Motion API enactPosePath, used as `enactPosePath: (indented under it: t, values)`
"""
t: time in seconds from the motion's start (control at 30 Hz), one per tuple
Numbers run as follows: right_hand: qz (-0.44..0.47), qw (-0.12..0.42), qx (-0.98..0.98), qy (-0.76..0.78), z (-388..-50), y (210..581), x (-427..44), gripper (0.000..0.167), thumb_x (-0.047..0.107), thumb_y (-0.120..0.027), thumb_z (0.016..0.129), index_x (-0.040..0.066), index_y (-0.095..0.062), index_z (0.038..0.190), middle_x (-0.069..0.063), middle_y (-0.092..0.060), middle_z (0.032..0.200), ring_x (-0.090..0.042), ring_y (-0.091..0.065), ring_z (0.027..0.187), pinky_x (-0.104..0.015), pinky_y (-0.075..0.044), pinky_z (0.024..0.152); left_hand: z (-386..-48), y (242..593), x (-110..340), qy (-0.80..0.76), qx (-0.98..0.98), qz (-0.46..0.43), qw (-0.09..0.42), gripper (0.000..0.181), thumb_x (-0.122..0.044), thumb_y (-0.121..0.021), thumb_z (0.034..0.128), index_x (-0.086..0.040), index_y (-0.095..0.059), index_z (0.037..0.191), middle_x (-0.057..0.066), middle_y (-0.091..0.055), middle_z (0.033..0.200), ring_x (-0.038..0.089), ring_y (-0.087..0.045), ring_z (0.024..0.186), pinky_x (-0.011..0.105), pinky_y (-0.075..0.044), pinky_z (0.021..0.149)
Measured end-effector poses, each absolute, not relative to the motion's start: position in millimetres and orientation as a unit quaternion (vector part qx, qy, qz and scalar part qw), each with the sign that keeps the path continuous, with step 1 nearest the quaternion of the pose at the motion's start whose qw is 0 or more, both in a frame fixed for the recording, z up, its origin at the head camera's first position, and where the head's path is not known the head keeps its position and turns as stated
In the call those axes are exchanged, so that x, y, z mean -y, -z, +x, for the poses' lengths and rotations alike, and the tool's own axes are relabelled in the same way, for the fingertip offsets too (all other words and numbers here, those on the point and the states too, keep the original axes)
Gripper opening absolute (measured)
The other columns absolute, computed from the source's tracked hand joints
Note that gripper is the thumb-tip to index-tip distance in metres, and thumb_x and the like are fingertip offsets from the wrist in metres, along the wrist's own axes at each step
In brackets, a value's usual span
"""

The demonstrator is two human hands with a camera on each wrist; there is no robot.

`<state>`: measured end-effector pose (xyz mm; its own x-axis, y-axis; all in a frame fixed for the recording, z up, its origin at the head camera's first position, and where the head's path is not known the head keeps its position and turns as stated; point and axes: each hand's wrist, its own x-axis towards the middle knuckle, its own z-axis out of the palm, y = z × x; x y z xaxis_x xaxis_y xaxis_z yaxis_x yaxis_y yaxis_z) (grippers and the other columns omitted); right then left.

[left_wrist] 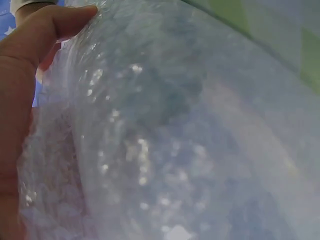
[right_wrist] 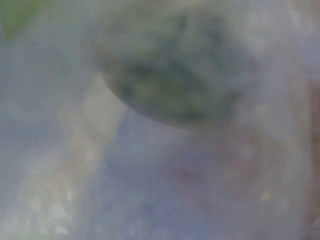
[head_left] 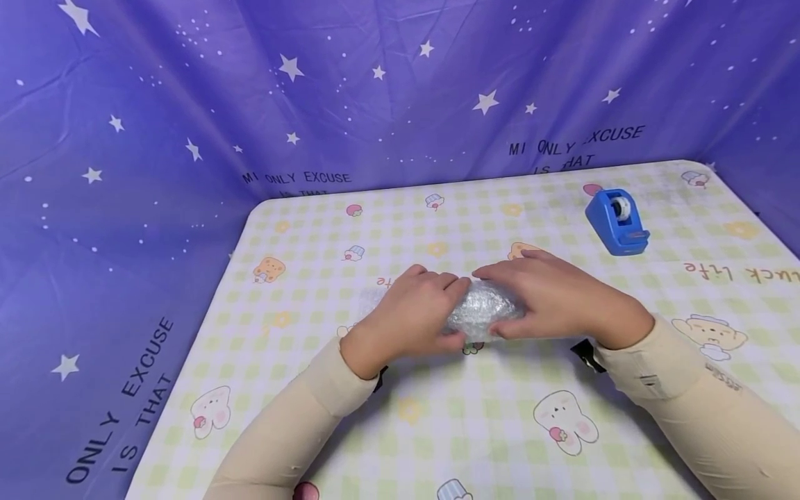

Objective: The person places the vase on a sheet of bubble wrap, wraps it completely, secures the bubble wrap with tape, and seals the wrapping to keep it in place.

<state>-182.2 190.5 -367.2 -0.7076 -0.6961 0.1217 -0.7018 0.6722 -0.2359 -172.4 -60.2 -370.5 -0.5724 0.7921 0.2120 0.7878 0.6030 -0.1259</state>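
A clear bubble-wrap bundle (head_left: 481, 309) lies over the middle of the table between the two hands. My left hand (head_left: 415, 312) grips its left part, fingers over the far side and thumb on the near side. From the right, my right hand (head_left: 544, 295) holds the other end between thumb and fingers. In the left wrist view, the bubble wrap (left_wrist: 135, 125) curves up close to the camera. A dark greenish round shape (right_wrist: 175, 75) shows blurred through the plastic in the right wrist view; its kind is unclear.
A blue tape dispenser (head_left: 615, 226) with a roll in it stands at the back right of the table. Beneath everything lies a checked cartoon tablecloth (head_left: 475, 423). A purple star-patterned curtain (head_left: 387, 104) hangs behind and along the left side.
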Motion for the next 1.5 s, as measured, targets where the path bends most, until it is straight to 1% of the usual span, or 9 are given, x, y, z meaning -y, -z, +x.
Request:
enactPosePath:
  t: [0.23, 0.53, 0.63, 0.77, 0.87, 1.0, 1.1, 1.3, 1.5]
  values:
    - [0.396, 0.041, 0.907, -0.138, -180.7, 364.8, -189.6, 0.064, 0.047, -0.081, 0.081, 0.013, -0.066, 0.132, 0.005, -0.068, 0.126, -0.018, -0.064, 0.117, -0.048, -0.041, 0.108, -175.4, 368.9, 63.2, -0.005, 0.892, -0.439, 0.105, 0.067, -0.053, -0.073, 0.0827, -0.011, -0.061, 0.133, -0.003, -0.073, 0.115, 0.014, -0.071, 0.101, 0.039, -0.052, 0.086]
    - [0.387, 0.064, 0.906, -0.156, -180.5, 362.0, -191.5, 0.052, 0.043, -0.085, 0.081, 0.02, -0.065, 0.123, 0.01, -0.066, 0.116, -0.009, -0.059, 0.106, -0.038, -0.049, 0.094, -175.6, 367.5, 63.8, -0.005, 0.9, -0.423, 0.104, 0.069, -0.052, -0.073, 0.0844, -0.011, -0.06, 0.138, 0.0, -0.067, 0.133, 0.018, -0.068, 0.118, 0.04, -0.051, 0.093]
    - [0.38, 0.064, 0.909, -0.157, -181.5, 361.2, -192.1, 0.05, 0.042, -0.084, 0.083, 0.019, -0.068, 0.124, 0.01, -0.069, 0.116, -0.01, -0.063, 0.106, -0.042, -0.047, 0.103, -176.2, 366.8, 64.3, 0.0, 0.903, -0.415, 0.107, 0.067, -0.051, -0.073, 0.0855, -0.011, -0.06, 0.138, 0.0, -0.067, 0.133, 0.018, -0.067, 0.118, 0.04, -0.05, 0.093]
    - [0.379, 0.058, 0.91, -0.157, -183.2, 361.4, -193.6, 0.051, 0.041, -0.081, 0.087, 0.013, -0.069, 0.127, 0.005, -0.073, 0.12, -0.017, -0.069, 0.111, -0.05, -0.042, 0.114, -177.8, 367.1, 65.2, 0.01, 0.903, -0.413, 0.116, 0.063, -0.049, -0.074, 0.0874, -0.012, -0.061, 0.137, 0.0, -0.067, 0.133, 0.018, -0.068, 0.116, 0.04, -0.051, 0.093]
    - [0.372, 0.056, 0.914, -0.153, -184.8, 362.0, -194.3, 0.051, 0.041, -0.079, 0.089, 0.011, -0.069, 0.129, 0.001, -0.074, 0.12, -0.019, -0.071, 0.108, -0.049, -0.046, 0.11, -179.3, 367.5, 65.2, 0.024, 0.9, -0.414, 0.133, 0.057, -0.045, -0.076, 0.0882, -0.012, -0.064, 0.133, 0.0, -0.068, 0.13, 0.017, -0.069, 0.114, 0.04, -0.052, 0.094]
    - [0.347, 0.049, 0.924, -0.15, -186.7, 363.4, -194.5, 0.049, 0.044, -0.077, 0.091, 0.015, -0.068, 0.13, 0.003, -0.073, 0.11, -0.015, -0.067, 0.095, -0.044, -0.051, 0.097, -180.6, 367.4, 64.6, 0.041, 0.893, -0.418, 0.161, 0.048, -0.039, -0.08, 0.087, -0.013, -0.068, 0.126, -0.001, -0.07, 0.125, 0.017, -0.07, 0.111, 0.039, -0.052, 0.094]
    - [0.336, 0.043, 0.928, -0.155, -186.6, 363.7, -194.5, 0.048, 0.045, -0.076, 0.091, 0.018, -0.068, 0.13, 0.004, -0.072, 0.108, -0.016, -0.066, 0.095, -0.043, -0.052, 0.092, -180.8, 367.6, 64.2, 0.052, 0.887, -0.424, 0.174, 0.041, -0.036, -0.082, 0.0856, -0.015, -0.072, 0.119, -0.002, -0.071, 0.122, 0.016, -0.071, 0.109, 0.038, -0.053, 0.093]
    - [0.339, 0.034, 0.928, -0.151, -186.4, 363.4, -195.4, 0.048, 0.044, -0.073, 0.094, 0.017, -0.067, 0.133, 0.004, -0.07, 0.108, -0.016, -0.064, 0.095, -0.043, -0.052, 0.091, -180.2, 367.8, 63.8, 0.069, 0.876, -0.438, 0.19, 0.027, -0.031, -0.085, 0.0845, -0.017, -0.075, 0.105, -0.003, -0.074, 0.115, 0.014, -0.073, 0.102, 0.036, -0.055, 0.09]
    - [0.352, 0.024, 0.923, -0.15, -187.8, 362.6, -198.0, 0.047, 0.042, -0.07, 0.097, 0.015, -0.066, 0.136, 0.004, -0.07, 0.107, -0.015, -0.062, 0.093, -0.043, -0.052, 0.089, -180.0, 368.4, 62.8, 0.079, 0.869, -0.446, 0.199, 0.021, -0.027, -0.086, 0.0836, -0.017, -0.073, 0.096, -0.006, -0.073, 0.102, 0.011, -0.072, 0.083, 0.032, -0.055, 0.08]
